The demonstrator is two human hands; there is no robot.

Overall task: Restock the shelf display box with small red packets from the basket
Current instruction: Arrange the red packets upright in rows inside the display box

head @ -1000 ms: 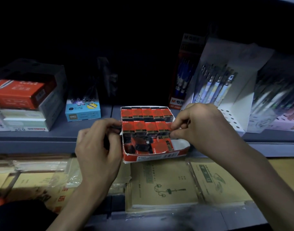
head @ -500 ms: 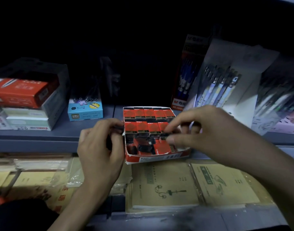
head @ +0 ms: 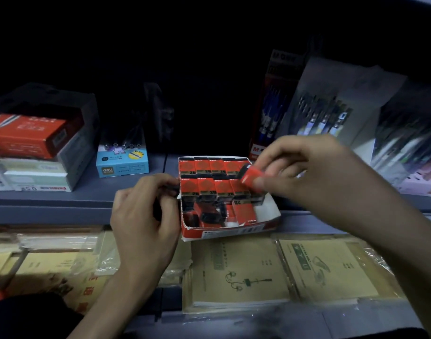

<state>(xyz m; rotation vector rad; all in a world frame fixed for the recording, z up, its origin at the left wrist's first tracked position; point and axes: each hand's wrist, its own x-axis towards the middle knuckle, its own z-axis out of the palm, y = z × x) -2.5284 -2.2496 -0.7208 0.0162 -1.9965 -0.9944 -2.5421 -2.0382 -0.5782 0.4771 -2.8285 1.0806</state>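
Head view: the right hand (head: 314,172) is no longer down among the loose pieces at the front of the display box (head: 224,234), where its fingertips were working a second ago. It is now raised over the box's right rear corner, with thumb and fingers pinched on one small red packet (head: 252,177), tilted, its dark end pointing left. The left hand (head: 143,216) keeps its place, fingers curled against the box's left wall near the top corner. Whether it also holds something dark there I cannot tell.

The box sits at the front edge of the shelf (head: 62,199), its near end overhanging the notebooks (head: 236,270) below. Two back rows of packets (head: 209,167) stand in order. The front part holds a few lying askew, and white floor shows at the right.

Judging by this, one packet is being turned the right way before it goes into the unfinished front row, so the restock is well along but not complete. The basket is not clearly in view.

Writing: "2B" on the gold strips of the packets, "deli" on the small blue box (head: 122,165), and an "M" on the red foot of the tall pen pack (head: 270,118), the rest hidden by the hand. The print on the notebooks is too small to read.
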